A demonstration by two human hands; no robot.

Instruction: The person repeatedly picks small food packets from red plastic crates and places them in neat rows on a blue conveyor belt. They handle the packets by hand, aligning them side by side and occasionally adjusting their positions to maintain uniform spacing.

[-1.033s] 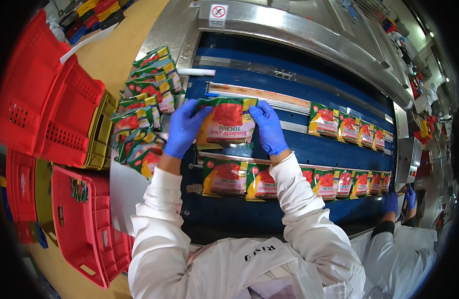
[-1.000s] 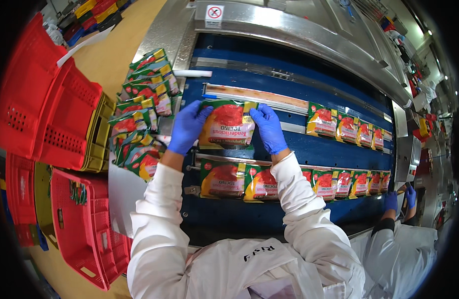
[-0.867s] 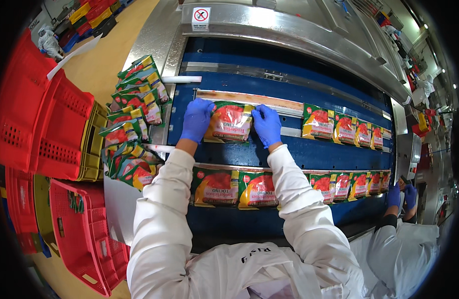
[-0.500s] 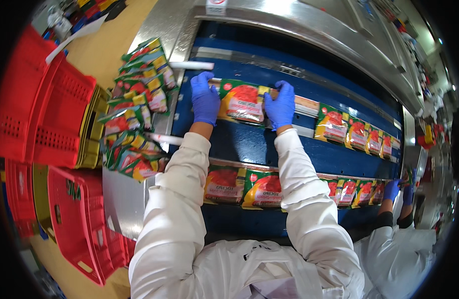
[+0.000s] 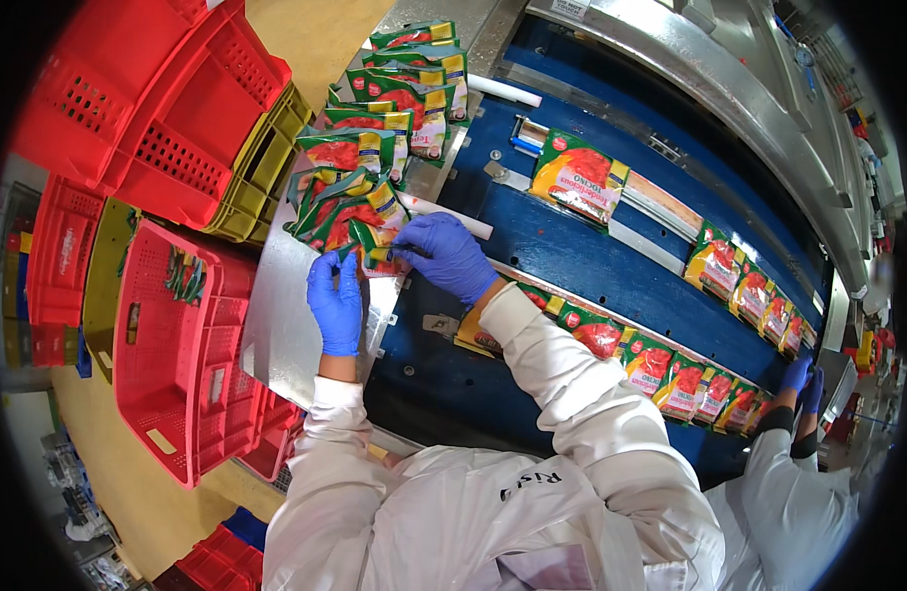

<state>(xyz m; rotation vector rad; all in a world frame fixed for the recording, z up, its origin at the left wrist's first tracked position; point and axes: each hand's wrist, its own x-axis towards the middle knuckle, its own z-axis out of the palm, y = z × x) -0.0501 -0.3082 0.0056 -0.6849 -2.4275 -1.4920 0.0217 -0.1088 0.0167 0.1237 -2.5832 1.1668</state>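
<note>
At the near end of a pile of green, red and yellow food packets point(image 5: 350, 148) on the steel table, both my blue-gloved hands are at one food packet point(image 5: 367, 236). My left hand point(image 5: 335, 303) pinches its near edge between thumb and fingers. My right hand point(image 5: 445, 258) closes on its right end, fingers bent; the fingertips are partly hidden by the packet. A single packet point(image 5: 578, 179) lies flat at the left end of the upper row on the blue machine bed point(image 5: 532, 241), apart from my hands. Another row of packets point(image 5: 648, 362) runs below, behind my right forearm.
Stacked red crates point(image 5: 167, 128) and a yellow crate point(image 5: 266, 163) stand left of the steel table point(image 5: 286, 325). A lower red crate point(image 5: 192, 364) holds some packets. White rods point(image 5: 453, 215) jut out beside the pile. At far right, a co-worker's gloved hands point(image 5: 803, 382) are by the rows.
My hands have left the packet on the upper row and moved left to the pile, taking hold of another packet. That first packet stays on the bed. The view has swung left.
</note>
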